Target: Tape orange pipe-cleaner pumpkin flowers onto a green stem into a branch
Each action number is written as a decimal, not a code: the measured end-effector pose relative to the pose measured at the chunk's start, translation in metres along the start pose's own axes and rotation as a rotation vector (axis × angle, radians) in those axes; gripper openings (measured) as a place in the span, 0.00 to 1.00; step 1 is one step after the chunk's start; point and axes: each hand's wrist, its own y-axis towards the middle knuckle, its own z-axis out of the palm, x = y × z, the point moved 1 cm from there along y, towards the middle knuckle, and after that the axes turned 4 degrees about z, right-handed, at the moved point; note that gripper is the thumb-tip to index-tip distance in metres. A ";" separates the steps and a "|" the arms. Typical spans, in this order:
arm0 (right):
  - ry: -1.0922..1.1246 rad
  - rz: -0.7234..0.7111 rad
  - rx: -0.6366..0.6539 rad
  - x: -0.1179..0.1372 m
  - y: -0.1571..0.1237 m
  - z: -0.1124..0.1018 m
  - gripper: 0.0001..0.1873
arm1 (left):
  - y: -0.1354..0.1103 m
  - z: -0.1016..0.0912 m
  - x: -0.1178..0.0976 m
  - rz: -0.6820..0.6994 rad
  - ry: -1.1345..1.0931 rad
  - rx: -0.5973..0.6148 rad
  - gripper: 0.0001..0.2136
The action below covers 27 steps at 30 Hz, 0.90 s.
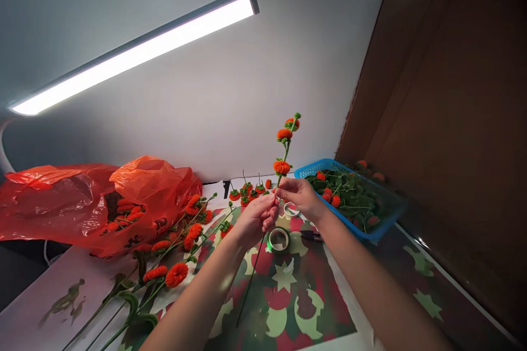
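From the head view, the only one to go by, I see the flower spray [281,168] raised above the counter, rising from the place where the two hands meet. Take that meeting point as the clock's centre: the orange blooms climb toward one o'clock with a green bud at the tip, and a thin dark stem [251,279], seemingly the same piece, drops away toward seven, so the long axis leans slightly right as it goes up. The right hand [303,197] is the nearer one to the blooms, its grip of thumb and forefinger pinched on the stalk just beneath the lowest flower. The left hand [256,218] sits just below, its grip drawn together on the stalk as well, the other fingers curled in, and it is the nearer one to the trailing end. The fingertips of both look almost touching; whether any tape lies between them, I cannot tell. Near six o'clock a green tape roll [270,244] rests on the patterned cover [284,296], with a white ring [286,212] at four. The blue basket [370,235] stands at three, more flower stems [177,275] lie at eight, and the orange bag [152,173] slumps at nine.
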 end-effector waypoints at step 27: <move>-0.073 0.033 -0.138 -0.013 0.008 -0.005 0.17 | 0.001 -0.008 -0.007 0.132 0.432 -0.167 0.12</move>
